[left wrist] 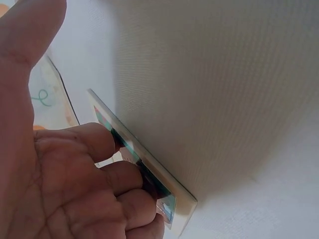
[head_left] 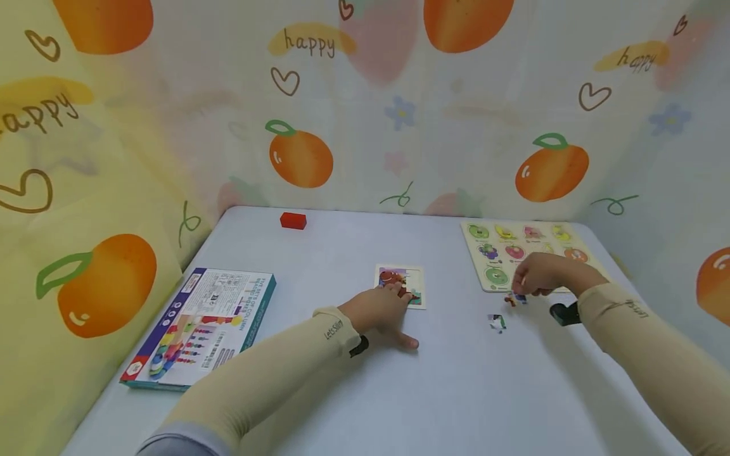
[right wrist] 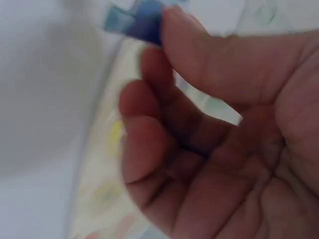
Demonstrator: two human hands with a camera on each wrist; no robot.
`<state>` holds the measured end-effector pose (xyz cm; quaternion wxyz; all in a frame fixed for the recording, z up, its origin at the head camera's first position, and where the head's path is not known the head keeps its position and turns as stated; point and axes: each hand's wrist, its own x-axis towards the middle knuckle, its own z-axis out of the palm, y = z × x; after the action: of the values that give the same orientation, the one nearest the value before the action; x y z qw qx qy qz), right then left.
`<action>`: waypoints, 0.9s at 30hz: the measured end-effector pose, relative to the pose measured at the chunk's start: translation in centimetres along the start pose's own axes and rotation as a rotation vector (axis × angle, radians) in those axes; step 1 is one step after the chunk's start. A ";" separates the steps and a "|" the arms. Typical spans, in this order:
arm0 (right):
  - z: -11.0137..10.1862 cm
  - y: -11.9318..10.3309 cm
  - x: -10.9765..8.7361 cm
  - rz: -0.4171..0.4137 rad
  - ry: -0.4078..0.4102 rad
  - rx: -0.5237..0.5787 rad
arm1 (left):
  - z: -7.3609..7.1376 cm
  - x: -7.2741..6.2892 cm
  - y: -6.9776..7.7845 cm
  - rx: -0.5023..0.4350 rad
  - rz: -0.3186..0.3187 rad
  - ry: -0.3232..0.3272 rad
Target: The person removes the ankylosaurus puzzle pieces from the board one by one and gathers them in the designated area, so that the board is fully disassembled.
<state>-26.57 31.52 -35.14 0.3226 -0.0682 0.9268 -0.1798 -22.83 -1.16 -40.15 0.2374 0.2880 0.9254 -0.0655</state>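
Note:
My left hand [head_left: 381,311] rests on a small white-framed picture puzzle [head_left: 419,278] near the middle of the table. In the left wrist view its fingertips [left wrist: 130,177] touch the picture, with the thumb spread off to the side. At the right, my right hand [head_left: 540,273] pinches a small blue puzzle piece [right wrist: 142,24] between thumb and forefinger, its other fingers curled. Close under that hand lies a brown-and-white puzzle piece [head_left: 509,299]. Nearer to me is a white, green and dark puzzle piece [head_left: 497,323]. My left hand hides part of the picture.
Behind the right hand lies a fruit board [head_left: 481,253], partly covered by it. A flat toy box [head_left: 222,291] occupies the left side. At the back left sits a red block [head_left: 293,220]. A printed curtain [head_left: 353,139] rises behind the table.

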 end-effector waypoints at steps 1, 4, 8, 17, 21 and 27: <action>0.2 1.0 -0.4 0.027 -0.026 0.016 | -0.1 -0.1 -0.1 -0.001 0.001 0.000; 0.9 3.1 -1.2 0.069 -0.076 0.045 | -0.2 -0.2 -0.4 -0.003 0.003 -0.004; 1.9 3.8 -1.1 0.042 -0.078 0.068 | 0.1 -0.2 -0.8 0.007 -0.010 -0.010; 3.0 3.6 0.1 0.034 0.029 -0.006 | 0.2 0.0 -1.2 0.003 0.020 -0.002; 3.5 3.8 0.5 0.075 0.061 -0.052 | -0.1 -0.2 -1.2 -0.001 0.033 -0.019; 3.6 3.4 0.3 0.091 0.090 -0.062 | 0.0 0.3 -1.6 0.009 0.061 -0.041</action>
<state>-24.60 33.60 -39.21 0.2861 -0.0277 0.9477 -0.1389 -24.01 -2.31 -40.30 0.2569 0.3157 0.9109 -0.0684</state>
